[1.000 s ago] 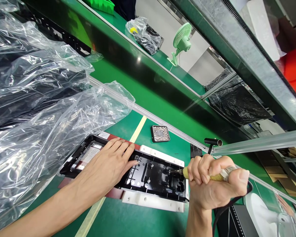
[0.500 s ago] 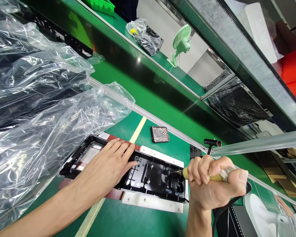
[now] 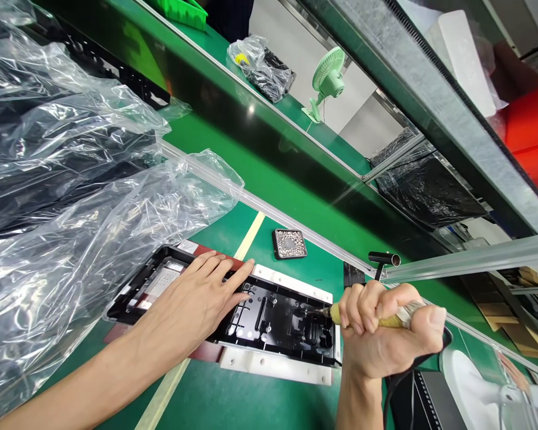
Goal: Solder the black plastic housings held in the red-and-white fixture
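The left hand [image 3: 192,297] has extended its index finger outward; it presses flat, fingers slightly apart, on the black housing [image 3: 281,316] between 2 white rails [image 3: 275,365]. The right hand [image 3: 383,328] is clenched around the yellow-handled tool [image 3: 336,313], tip inside the housing.

- A pale green fan [image 3: 328,74] stood on a green ledge [image 3: 296,110] at the back.
- A small clear bag [image 3: 264,68] with dark contents lay near it on that ledge.
- A bright green bin [image 3: 183,11] sat farther left.
- Large plastic bags [image 3: 116,197] filled the left side.
- A red container [image 3: 531,128] showed at upper right.
- Cardboard [image 3: 520,335] lay at far right.
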Available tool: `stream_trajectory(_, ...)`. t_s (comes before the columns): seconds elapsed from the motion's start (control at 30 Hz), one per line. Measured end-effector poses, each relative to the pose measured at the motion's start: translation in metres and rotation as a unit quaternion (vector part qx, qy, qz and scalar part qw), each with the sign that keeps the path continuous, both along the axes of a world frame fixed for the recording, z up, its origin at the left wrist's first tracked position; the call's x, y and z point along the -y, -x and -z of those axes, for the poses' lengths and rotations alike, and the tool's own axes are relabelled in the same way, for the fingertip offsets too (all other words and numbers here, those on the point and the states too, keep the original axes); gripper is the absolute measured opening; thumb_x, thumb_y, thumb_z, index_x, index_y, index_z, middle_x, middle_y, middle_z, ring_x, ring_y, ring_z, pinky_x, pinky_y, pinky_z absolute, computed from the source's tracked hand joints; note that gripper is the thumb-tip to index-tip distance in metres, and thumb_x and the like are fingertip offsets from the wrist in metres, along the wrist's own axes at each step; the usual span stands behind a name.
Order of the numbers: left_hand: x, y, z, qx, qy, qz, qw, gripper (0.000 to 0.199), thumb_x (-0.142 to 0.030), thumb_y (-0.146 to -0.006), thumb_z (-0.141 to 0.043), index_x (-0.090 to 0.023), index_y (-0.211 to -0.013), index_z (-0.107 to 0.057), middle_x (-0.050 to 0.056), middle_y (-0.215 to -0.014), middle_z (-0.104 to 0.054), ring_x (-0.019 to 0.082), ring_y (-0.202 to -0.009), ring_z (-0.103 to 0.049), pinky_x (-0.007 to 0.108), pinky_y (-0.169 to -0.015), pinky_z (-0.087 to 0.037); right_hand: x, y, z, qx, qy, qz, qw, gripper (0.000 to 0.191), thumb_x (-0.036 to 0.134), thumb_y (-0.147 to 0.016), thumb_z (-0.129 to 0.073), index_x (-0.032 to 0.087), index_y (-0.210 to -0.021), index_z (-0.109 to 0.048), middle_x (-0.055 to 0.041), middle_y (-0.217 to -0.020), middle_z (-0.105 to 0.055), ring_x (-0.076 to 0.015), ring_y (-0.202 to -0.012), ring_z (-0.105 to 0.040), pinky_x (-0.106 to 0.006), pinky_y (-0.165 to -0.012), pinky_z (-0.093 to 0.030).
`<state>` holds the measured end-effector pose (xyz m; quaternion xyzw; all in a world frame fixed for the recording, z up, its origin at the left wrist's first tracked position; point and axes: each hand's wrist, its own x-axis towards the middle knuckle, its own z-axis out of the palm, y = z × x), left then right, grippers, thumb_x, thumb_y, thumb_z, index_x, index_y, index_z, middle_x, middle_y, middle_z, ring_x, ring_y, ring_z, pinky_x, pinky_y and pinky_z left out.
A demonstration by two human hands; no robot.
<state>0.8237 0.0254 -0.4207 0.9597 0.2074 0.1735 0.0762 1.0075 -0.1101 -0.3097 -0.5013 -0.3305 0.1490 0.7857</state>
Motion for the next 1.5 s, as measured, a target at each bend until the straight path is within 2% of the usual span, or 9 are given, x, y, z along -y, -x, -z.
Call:
stream_trajectory(0.67, 0.0000, 0.0006, 0.0022, -0.007, -0.011, 0.006, 1.000, 0.049, -0.042, -0.104, -0.045, -0.018, -0.146, -0.052, 0.011, -0.104, -0.063, 0.029, -0.098, -0.058, 0.048, -0.094, -0.046, 0.0009, 0.0000, -0.0009, -0.004, 0.008, 0.020, 1.000, 0.050, 0.047, -0.098, -0.036, 0.021, -0.057, -0.050, 0.0065, -0.040, -0.036, -0.0096, -0.030, -0.031, -0.024, -0.029, -0.035)
stream_trajectory(1.03, -0.0003, 0.0001, 0.0033, -0.009, -0.017, 0.007, 1.000, 0.050, -0.042, -0.104, -0.045, -0.018, -0.148, -0.050, 0.011, -0.102, -0.062, 0.029, -0.098, -0.057, 0.047, -0.095, -0.045, 0.0023, -0.0007, -0.0032, 0.018, 0.010, -0.038, 0.999, 0.047, 0.045, -0.095, -0.039, 0.020, -0.057, -0.052, 0.0055, -0.041, -0.039, -0.0101, -0.032, -0.036, -0.024, -0.031, -0.037)
stream_trajectory(1.5, 0.0007, 0.0008, 0.0022, -0.009, -0.025, 0.007, 1.000, 0.048, -0.041, -0.104, -0.045, -0.018, -0.146, -0.052, 0.011, -0.102, -0.063, 0.029, -0.096, -0.058, 0.047, -0.092, -0.045, 0.0029, -0.0001, -0.0036, 0.026, 0.012, -0.037, 0.999, 0.048, 0.046, -0.097, -0.038, 0.021, -0.059, -0.054, 0.0054, -0.042, -0.041, -0.0104, -0.033, -0.037, -0.024, -0.032, -0.038)
